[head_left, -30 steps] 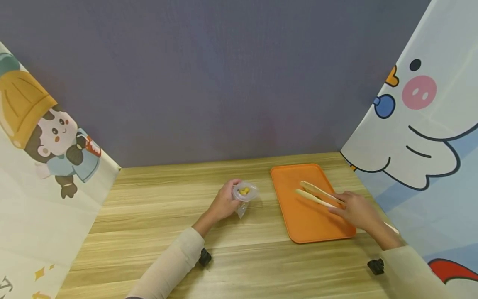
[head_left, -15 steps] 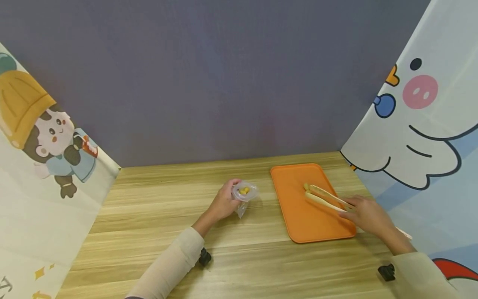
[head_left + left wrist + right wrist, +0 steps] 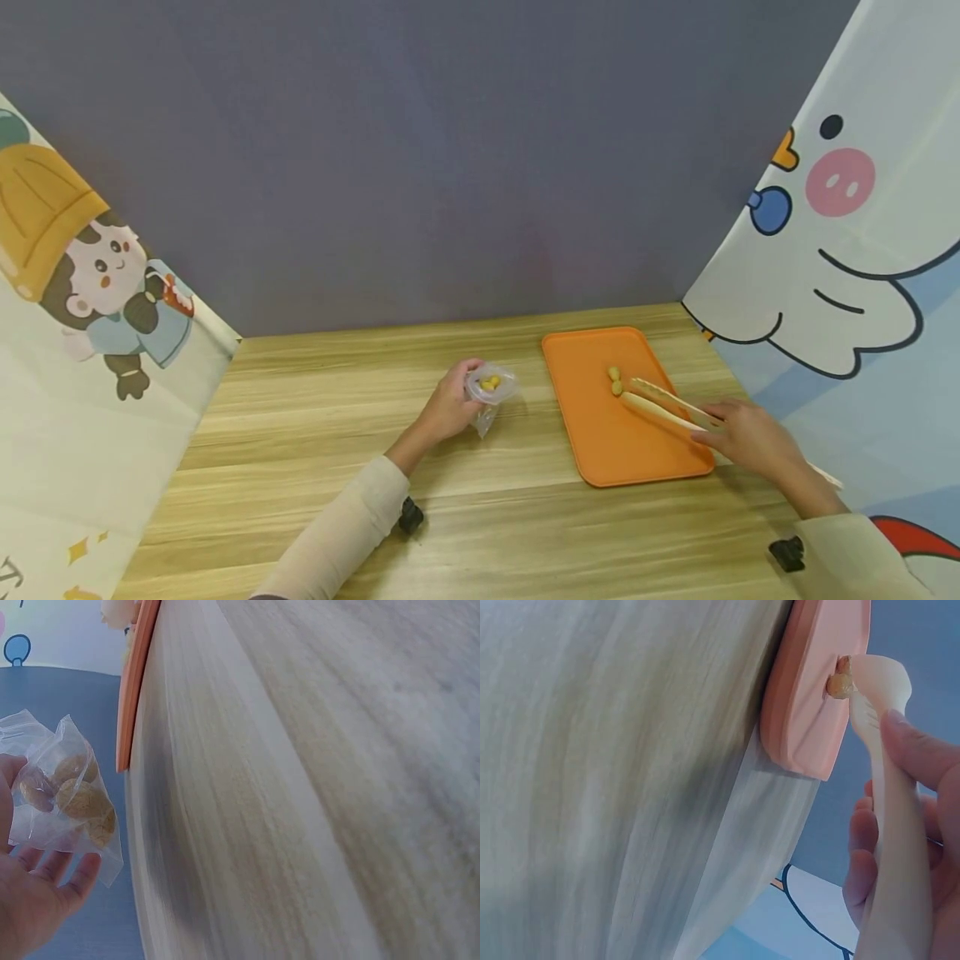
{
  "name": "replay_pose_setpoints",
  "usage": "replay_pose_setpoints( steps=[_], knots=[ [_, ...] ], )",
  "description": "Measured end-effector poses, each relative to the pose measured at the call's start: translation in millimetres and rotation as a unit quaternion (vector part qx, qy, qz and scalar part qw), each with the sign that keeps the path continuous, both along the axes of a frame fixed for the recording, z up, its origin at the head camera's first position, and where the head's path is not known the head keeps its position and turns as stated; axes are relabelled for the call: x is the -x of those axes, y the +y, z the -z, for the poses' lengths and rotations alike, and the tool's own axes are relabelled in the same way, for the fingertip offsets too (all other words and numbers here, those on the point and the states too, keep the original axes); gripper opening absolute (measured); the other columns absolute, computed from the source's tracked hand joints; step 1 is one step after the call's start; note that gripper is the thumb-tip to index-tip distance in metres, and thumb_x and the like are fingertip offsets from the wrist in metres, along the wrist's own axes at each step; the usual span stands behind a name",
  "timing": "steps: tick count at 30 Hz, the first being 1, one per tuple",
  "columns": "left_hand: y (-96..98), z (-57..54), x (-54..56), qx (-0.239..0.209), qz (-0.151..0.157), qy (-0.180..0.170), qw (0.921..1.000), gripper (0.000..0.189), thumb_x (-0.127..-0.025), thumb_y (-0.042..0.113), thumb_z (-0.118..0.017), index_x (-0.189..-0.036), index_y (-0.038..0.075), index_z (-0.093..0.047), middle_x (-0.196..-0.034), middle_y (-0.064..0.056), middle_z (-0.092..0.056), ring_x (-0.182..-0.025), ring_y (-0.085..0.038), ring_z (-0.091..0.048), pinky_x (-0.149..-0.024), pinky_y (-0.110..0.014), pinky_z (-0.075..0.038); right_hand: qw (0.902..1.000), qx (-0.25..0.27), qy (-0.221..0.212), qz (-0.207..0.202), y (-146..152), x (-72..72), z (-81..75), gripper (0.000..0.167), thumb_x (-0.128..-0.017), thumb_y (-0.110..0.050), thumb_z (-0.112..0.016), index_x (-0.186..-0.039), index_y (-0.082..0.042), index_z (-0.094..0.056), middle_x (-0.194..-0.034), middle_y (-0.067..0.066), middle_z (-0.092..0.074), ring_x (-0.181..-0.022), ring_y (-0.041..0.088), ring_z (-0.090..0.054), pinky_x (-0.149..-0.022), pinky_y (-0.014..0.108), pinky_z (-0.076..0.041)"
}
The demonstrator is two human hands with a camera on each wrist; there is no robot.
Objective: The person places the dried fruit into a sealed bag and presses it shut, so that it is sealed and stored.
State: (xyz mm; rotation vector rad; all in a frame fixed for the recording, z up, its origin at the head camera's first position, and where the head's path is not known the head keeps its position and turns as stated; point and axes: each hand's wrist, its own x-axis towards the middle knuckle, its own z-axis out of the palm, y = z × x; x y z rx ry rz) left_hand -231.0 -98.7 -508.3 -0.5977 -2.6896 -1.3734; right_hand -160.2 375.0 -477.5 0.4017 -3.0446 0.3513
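My left hand [image 3: 452, 403] grips a clear plastic bag [image 3: 504, 384] by its side, its mouth facing up. Several round brown-yellow balls, walnut-like in the left wrist view, lie in the bag [image 3: 84, 799]; their exact kind is unclear. With my right hand [image 3: 753, 437] I hold cream-coloured tongs [image 3: 663, 412], thumb on one arm and fingers on the other, tips apart. Two more small balls [image 3: 616, 382] lie touching each other on the orange tray [image 3: 600, 450], just beyond the tong tips. In the right wrist view the tongs [image 3: 900, 825] partly cover these balls.
The wood-grain table [image 3: 315, 433] spreads under both arms, the tray on its right side. A grey-purple panel [image 3: 450, 167] closes off the back. Printed cartoon panels stand at the left [image 3: 75, 375] and right [image 3: 862, 275].
My right hand and the tongs have drawn back toward the lower right, away from the balls on the tray, which now show fully. My left hand and the bag have stayed put.
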Motion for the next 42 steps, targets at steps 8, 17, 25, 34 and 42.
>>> replay_pose_setpoints(
  steps=[8, 17, 25, 34, 42],
  knots=[
    [-0.3, -0.8, 0.5, -0.006, 0.004, -0.019, 0.9998, 0.063, -0.087, 0.010, -0.075, -0.144, 0.005, -0.047, -0.140, -0.017, -0.058, -0.129, -0.034, -0.057, -0.109, -0.053, -0.048, 0.9999, -0.009, -0.008, 0.011, 1.6, -1.3, -0.1, 0.051, -0.084, -0.037, -0.082, -0.119, -0.001, -0.073, -0.116, 0.031, -0.069, -0.094, 0.049, -0.067, -0.075, 0.061, -0.056],
    [0.7, 0.1, 0.8, -0.003, 0.007, -0.024, 0.9997, 0.063, -0.088, 0.010, -0.074, -0.145, 0.005, -0.046, -0.140, -0.018, -0.057, -0.129, -0.034, -0.057, -0.110, -0.052, -0.048, 0.9996, -0.020, -0.010, 0.016, 6.3, 2.3, 5.1, 0.053, -0.084, -0.039, -0.081, -0.122, -0.003, -0.073, -0.115, 0.029, -0.070, -0.093, 0.047, -0.067, -0.073, 0.061, -0.056],
    [0.9, -1.3, 0.3, -0.005, 0.008, -0.026, 0.9996, 0.062, -0.090, 0.011, -0.074, -0.145, 0.004, -0.046, -0.140, -0.018, -0.057, -0.128, -0.034, -0.057, -0.109, -0.052, -0.049, 0.9997, -0.025, -0.003, 0.008, 6.2, 2.8, 6.3, 0.051, -0.086, -0.039, -0.079, -0.121, -0.002, -0.073, -0.115, 0.028, -0.071, -0.091, 0.045, -0.068, -0.073, 0.059, -0.057],
    [2.0, -1.7, 0.6, -0.010, 0.011, -0.029, 0.9995, 0.063, -0.088, 0.010, -0.075, -0.145, 0.004, -0.046, -0.140, -0.018, -0.057, -0.129, -0.034, -0.057, -0.110, -0.052, -0.048, 0.9998, -0.021, 0.006, 0.001, 1.9, 4.4, 5.5, 0.048, -0.086, -0.037, -0.079, -0.119, -0.002, -0.074, -0.111, 0.026, -0.072, -0.090, 0.044, -0.069, -0.072, 0.058, -0.057],
    [2.8, -3.4, 0.2, -0.005, 0.006, -0.020, 0.9998, 0.065, -0.087, 0.010, -0.076, -0.145, 0.003, -0.047, -0.140, -0.018, -0.057, -0.129, -0.034, -0.057, -0.111, -0.052, -0.047, 0.9998, -0.002, 0.018, 0.005, -2.4, 6.4, 4.8, 0.047, -0.087, -0.034, -0.079, -0.120, -0.001, -0.074, -0.111, 0.027, -0.072, -0.086, 0.041, -0.069, -0.068, 0.054, -0.057]
  ],
)
